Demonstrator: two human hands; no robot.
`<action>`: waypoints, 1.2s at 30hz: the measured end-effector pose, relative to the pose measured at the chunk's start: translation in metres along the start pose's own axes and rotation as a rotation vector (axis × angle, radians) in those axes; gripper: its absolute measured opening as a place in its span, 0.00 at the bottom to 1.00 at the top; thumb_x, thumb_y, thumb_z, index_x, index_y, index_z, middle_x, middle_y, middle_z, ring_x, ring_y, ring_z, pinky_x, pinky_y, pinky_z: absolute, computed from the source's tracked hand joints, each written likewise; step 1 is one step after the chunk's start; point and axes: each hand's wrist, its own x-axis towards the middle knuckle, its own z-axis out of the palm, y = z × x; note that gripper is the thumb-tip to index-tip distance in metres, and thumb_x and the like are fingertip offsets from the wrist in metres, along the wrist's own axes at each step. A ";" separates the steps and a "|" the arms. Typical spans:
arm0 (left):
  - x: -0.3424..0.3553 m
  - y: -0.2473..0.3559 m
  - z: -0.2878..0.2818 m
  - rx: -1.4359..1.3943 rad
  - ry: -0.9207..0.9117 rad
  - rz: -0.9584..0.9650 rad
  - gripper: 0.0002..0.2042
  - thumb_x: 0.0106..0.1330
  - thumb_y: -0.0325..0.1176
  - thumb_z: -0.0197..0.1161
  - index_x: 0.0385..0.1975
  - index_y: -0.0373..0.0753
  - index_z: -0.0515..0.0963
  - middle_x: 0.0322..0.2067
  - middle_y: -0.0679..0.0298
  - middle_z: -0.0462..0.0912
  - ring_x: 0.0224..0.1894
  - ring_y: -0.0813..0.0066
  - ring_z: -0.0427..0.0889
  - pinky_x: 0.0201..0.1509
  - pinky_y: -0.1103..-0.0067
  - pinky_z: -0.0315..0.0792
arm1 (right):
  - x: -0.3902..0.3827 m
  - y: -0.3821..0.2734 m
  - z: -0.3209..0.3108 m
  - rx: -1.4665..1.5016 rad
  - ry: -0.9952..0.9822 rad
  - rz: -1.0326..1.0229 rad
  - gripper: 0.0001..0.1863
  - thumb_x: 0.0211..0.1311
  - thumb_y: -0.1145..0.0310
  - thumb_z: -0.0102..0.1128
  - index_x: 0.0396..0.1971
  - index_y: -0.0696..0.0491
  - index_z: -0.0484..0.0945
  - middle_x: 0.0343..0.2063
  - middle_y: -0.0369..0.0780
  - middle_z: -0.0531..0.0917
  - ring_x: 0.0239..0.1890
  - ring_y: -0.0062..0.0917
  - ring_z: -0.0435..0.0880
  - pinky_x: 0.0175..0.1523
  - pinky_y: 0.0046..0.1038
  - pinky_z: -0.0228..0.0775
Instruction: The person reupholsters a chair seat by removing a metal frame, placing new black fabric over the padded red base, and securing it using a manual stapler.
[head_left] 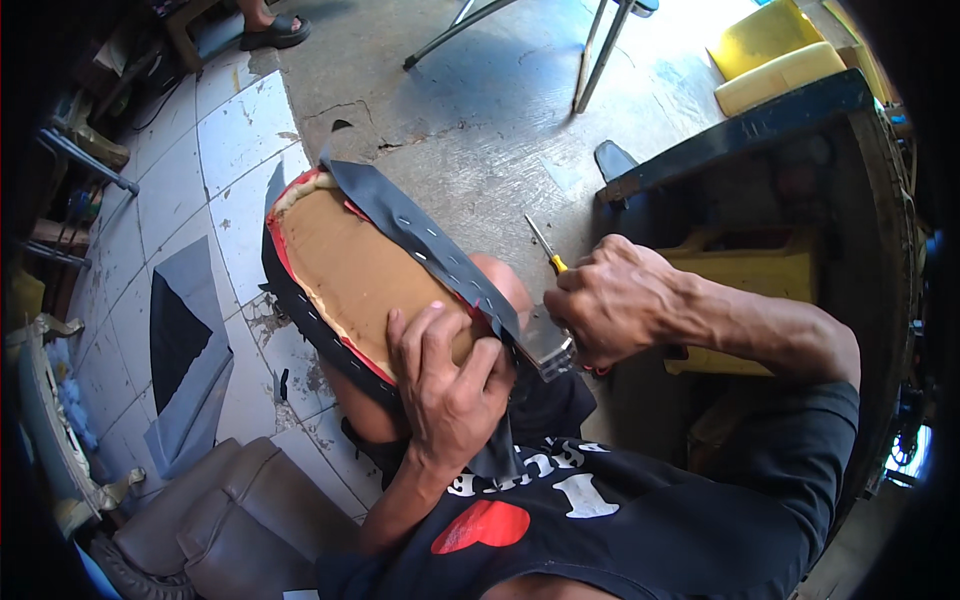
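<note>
A: Where is the oblong panel to be found?

B: It is supported across the person's lap, its tan face turned up. The rim is bordered by red edging and by black cloth, in which a row of pale staples can be seen along the right side.

A: How is it steadied?

B: The left hand is laid on its near end, with the fingers bent and slightly parted; whether any cloth is pinched by the thumb cannot be told.

A: And the right hand?

B: It is closed in a fist. A yellow-handled screwdriver is gripped, its shaft pointed toward the far side. A silver metal tool, partly hidden by the fist, is seen just beside the panel's right edge.

A: What is seen around?

B: Grey and black cloth scraps are spread on the tiles to the left; a dark table is placed to the right.
</note>
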 end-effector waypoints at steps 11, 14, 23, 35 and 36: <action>0.002 0.000 -0.001 0.000 0.012 0.016 0.10 0.52 0.29 0.77 0.32 0.44 0.83 0.48 0.59 0.77 0.61 0.51 0.75 0.74 0.43 0.59 | -0.014 -0.002 0.007 -0.027 0.007 -0.015 0.21 0.52 0.53 0.70 0.35 0.56 0.82 0.31 0.46 0.87 0.38 0.42 0.90 0.45 0.44 0.82; 0.004 0.004 0.004 0.010 0.001 0.030 0.10 0.54 0.31 0.77 0.33 0.43 0.83 0.49 0.58 0.77 0.61 0.50 0.75 0.74 0.43 0.59 | -0.007 -0.003 0.007 -0.015 -0.110 0.054 0.21 0.51 0.51 0.70 0.32 0.56 0.83 0.29 0.47 0.88 0.36 0.42 0.90 0.43 0.43 0.83; 0.002 0.002 -0.005 0.056 0.036 0.055 0.22 0.60 0.34 0.74 0.56 0.39 0.84 0.59 0.52 0.77 0.64 0.50 0.74 0.75 0.48 0.62 | -0.010 0.018 -0.051 0.123 -0.105 0.046 0.17 0.56 0.61 0.72 0.39 0.56 0.82 0.31 0.45 0.86 0.36 0.45 0.89 0.44 0.46 0.81; -0.008 0.009 0.007 0.056 0.039 0.055 0.20 0.60 0.35 0.75 0.50 0.33 0.86 0.57 0.54 0.84 0.61 0.50 0.79 0.74 0.49 0.64 | 0.046 0.013 -0.079 -0.132 -0.175 -0.032 0.19 0.55 0.52 0.72 0.26 0.56 0.86 0.21 0.45 0.87 0.28 0.42 0.89 0.38 0.42 0.81; -0.009 0.009 0.007 0.059 0.039 0.049 0.20 0.60 0.34 0.75 0.50 0.33 0.86 0.56 0.54 0.84 0.61 0.50 0.79 0.74 0.49 0.64 | 0.049 0.016 -0.076 -0.103 -0.167 -0.052 0.20 0.55 0.51 0.71 0.26 0.56 0.86 0.21 0.46 0.87 0.28 0.42 0.89 0.38 0.42 0.81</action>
